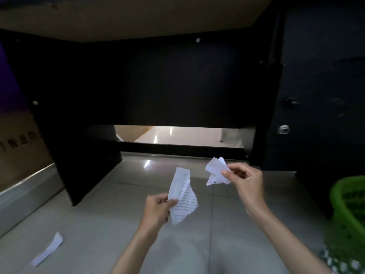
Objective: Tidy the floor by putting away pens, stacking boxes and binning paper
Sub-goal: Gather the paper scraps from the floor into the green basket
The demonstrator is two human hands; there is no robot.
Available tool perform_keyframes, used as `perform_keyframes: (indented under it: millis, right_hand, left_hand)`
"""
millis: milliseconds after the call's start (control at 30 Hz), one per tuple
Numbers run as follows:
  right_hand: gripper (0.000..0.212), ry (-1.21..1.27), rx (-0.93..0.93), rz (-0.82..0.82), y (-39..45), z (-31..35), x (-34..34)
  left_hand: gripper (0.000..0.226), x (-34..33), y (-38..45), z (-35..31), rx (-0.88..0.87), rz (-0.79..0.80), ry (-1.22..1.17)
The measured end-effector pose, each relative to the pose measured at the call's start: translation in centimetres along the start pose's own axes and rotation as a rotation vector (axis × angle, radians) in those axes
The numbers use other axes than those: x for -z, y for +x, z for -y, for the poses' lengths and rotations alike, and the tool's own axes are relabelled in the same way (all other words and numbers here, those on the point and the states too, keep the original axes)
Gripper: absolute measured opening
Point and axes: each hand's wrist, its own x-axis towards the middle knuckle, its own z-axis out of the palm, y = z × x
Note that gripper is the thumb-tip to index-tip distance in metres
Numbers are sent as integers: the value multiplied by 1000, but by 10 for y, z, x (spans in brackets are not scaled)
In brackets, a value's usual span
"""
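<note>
My left hand [158, 208] pinches a torn printed paper scrap [182, 194] by its left edge, low in the middle of the view. Up and to the right, my right hand [246, 180] grips several crumpled white paper pieces [216, 171] between thumb and fingers. Both hands hover above the grey tiled floor [98, 224] in front of a dark desk. Another strip of white paper [48, 249] lies on the floor at the lower left. A green perforated plastic bin [349, 214] stands at the right edge, partly cut off.
The black desk panel [177, 86] fills the space ahead, with a gap at its bottom showing bright floor beyond. A black side panel [79, 155] stands at the left and a dark cabinet [320, 95] at the right. A metal skirting strip [23, 192] runs along the left wall.
</note>
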Motion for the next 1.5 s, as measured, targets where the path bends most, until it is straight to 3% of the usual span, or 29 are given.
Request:
perform_keyframes:
  millis: [467, 667, 833, 933, 1033, 1500]
  right_hand:
    - [11, -240, 111, -401, -38, 71, 217]
    - [16, -448, 72, -543, -53, 64, 280]
    - [15, -608, -78, -516, -64, 45, 305]
    - [17, -600, -225, -428, -71, 33, 310]
    - [18, -584, -276, -376, -73, 29, 308]
    - [5, -434, -83, -204, -60, 54, 225]
  left_hand:
    - [17, -190, -66, -97, -246, 586, 152]
    - [18, -270, -94, -102, -343, 705, 223]
    - [21, -304, -110, -98, -350, 674, 268]
    - [29, -308, -111, -95, -391, 588, 318]
    - [21, -300, -105, -90, -437, 523, 365]
    - [15, -209, -57, -77, -459, 365, 419]
